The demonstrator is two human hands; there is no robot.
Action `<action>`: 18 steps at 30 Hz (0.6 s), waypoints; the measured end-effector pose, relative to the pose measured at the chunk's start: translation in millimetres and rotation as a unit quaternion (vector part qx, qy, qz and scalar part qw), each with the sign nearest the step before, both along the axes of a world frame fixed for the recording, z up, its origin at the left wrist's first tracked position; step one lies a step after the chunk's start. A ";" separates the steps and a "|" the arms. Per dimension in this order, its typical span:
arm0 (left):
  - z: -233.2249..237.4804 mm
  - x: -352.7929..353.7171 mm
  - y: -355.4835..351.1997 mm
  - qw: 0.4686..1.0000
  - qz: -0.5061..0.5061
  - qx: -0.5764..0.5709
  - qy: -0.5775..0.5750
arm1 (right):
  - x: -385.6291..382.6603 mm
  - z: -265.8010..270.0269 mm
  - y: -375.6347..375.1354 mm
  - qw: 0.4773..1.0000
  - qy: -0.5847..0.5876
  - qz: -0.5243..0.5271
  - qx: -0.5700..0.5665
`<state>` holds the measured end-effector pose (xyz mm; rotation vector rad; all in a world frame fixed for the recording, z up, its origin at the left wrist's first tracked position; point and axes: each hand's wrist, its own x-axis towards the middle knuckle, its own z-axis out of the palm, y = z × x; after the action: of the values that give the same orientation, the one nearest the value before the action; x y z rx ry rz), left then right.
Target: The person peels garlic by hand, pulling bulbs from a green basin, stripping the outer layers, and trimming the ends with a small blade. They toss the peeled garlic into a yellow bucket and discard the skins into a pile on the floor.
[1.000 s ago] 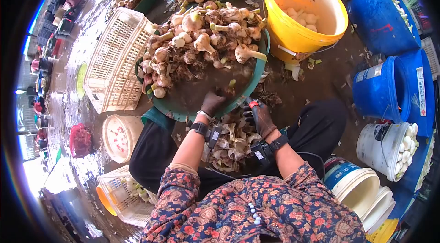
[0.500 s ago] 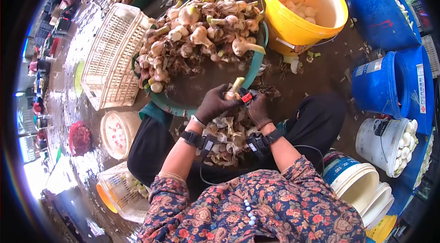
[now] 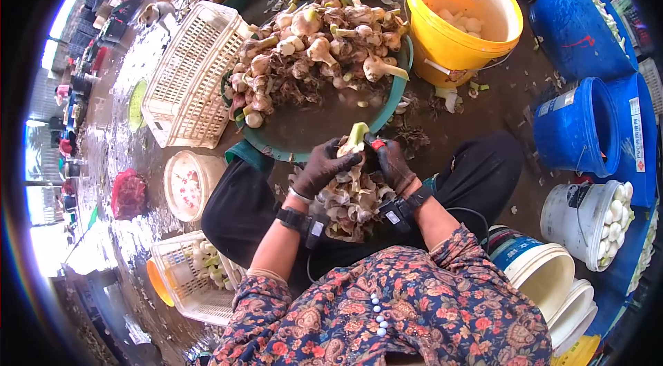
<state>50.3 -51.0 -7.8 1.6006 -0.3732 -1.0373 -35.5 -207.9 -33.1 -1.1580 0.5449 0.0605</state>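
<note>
My left hand [image 3: 326,168], in a dark glove, is wrapped round a garlic bulb [image 3: 351,145] whose pale green stem points up and away. Close on its right, my right hand [image 3: 394,164], also gloved, has closed fingers round a small red tool [image 3: 378,144] beside the stem. Most of the tool is hidden. Beyond both hands, a green tub [image 3: 390,114] holds a heap of untrimmed garlic [image 3: 321,52]. Loose peelings [image 3: 352,201] lie between my legs, just below the hands.
A yellow bucket [image 3: 442,45] with peeled bulbs stands beyond the tub, right of centre. White crates [image 3: 190,83] stand at left, near a pale bucket [image 3: 191,186]. At right are a blue bucket [image 3: 570,128] and a white bucket [image 3: 566,217] of peeled garlic.
The view has shifted, so the tub and crates appear further right. The bulb's stem now stands more upright between my hands, with more pale surface showing. My left hand still grips it.
</note>
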 end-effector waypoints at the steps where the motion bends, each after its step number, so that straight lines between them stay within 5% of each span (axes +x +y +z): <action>1: -11.9 -10.2 -2.8 0.997 0.049 -0.062 0.005 | 1.3 11.0 -2.9 0.982 0.025 0.016 0.185; 2: -17.9 -16.7 -5.0 0.988 0.096 -0.122 0.010 | 2.3 18.2 -4.7 0.929 0.049 0.031 0.365; 3: -14.5 -19.6 -5.9 0.992 0.063 -0.106 0.005 | 2.4 7.3 -5.3 0.929 0.049 0.030 0.365; 4: -16.5 -19.9 -3.7 0.992 0.063 -0.106 0.006 | 2.2 -15.5 -5.2 0.982 -0.058 0.069 0.166; 5: -20.9 -18.1 0.6 0.984 0.057 -0.036 -0.163 | 1.5 -39.1 -4.2 0.980 -0.162 0.105 -0.042; 6: -12.6 -17.0 -0.5 0.943 0.049 0.036 -0.327 | 1.5 -41.1 -2.4 0.924 -0.259 0.137 -0.247; 7: -4.4 -17.3 -2.5 0.895 0.072 0.021 -0.440 | -3.5 -43.4 9.2 0.986 -0.159 0.050 -0.007; 8: -7.5 -15.5 0.8 0.895 0.073 0.024 -0.439 | -4.7 -41.2 9.3 0.986 -0.159 0.052 -0.004; 10: -14.9 -11.8 11.1 0.894 -0.087 0.089 -0.430 | -3.6 -36.5 3.1 0.983 -0.112 0.147 -0.017; 11: -9.3 -15.1 8.9 0.902 -0.061 0.097 -0.417 | -1.2 -68.0 -4.4 0.977 -0.030 0.161 0.134; 12: -5.8 -16.5 7.5 0.901 -0.062 0.097 -0.418 | 2.5 -73.0 -1.1 0.977 -0.031 0.160 0.135; 14: -3.7 -22.4 5.2 0.951 -0.019 0.132 -0.280 | 4.2 -80.5 6.5 0.982 -0.087 0.154 -0.059; 15: -12.3 -25.5 5.9 0.968 0.037 0.094 -0.232 | 0.0 -66.4 4.1 0.931 -0.165 0.191 -0.264; 16: -19.8 -22.8 8.6 0.968 0.041 0.095 -0.231 | -1.9 -52.1 4.0 0.930 -0.165 0.194 -0.263; 17: -27.0 -16.4 12.2 0.992 0.125 0.029 -0.014 | -2.1 -30.2 4.5 0.961 -0.169 0.155 -0.155; 18: -31.9 -11.9 16.3 0.957 0.202 -0.041 0.203 | -2.0 -18.2 4.7 0.978 -0.170 0.112 -0.045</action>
<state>38.4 -34.7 -39.7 1.2755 0.1834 -0.9837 -37.5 -203.3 -51.3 -1.2822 0.1130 0.0302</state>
